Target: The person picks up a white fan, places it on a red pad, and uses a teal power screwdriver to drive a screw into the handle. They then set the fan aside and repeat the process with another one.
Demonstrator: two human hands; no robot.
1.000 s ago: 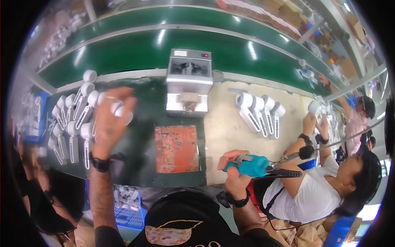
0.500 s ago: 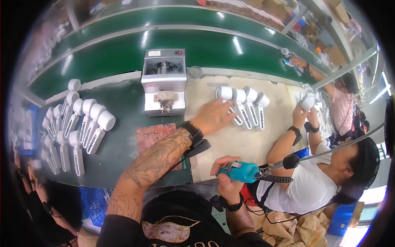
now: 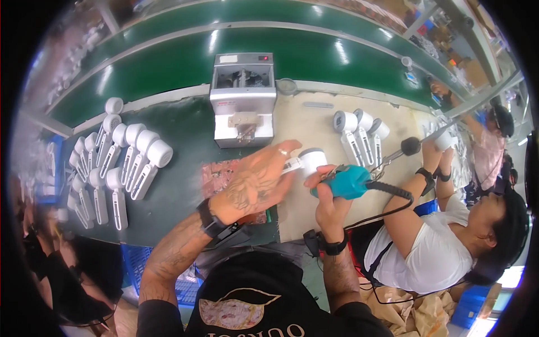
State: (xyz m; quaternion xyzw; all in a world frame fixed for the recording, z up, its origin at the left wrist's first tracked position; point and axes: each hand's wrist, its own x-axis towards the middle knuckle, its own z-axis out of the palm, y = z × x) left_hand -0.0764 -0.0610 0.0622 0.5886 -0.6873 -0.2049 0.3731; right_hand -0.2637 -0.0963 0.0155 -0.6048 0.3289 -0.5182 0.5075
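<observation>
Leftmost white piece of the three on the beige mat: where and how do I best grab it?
Likely best by the slim handle, from its left: it extends from the bulky round head toward the worker, and a neighbouring piece crowds its right.

1 left hand [image 3: 259, 178], tattooed, back uppermost, fingers bent in a grip; 1 left forearm [image 3: 181, 244], tattooed, slanting from near left toward far right; 1 right hand [image 3: 331, 206], fingers curled in a grip; 1 right forearm [image 3: 340, 275], extending from the near side.
</observation>
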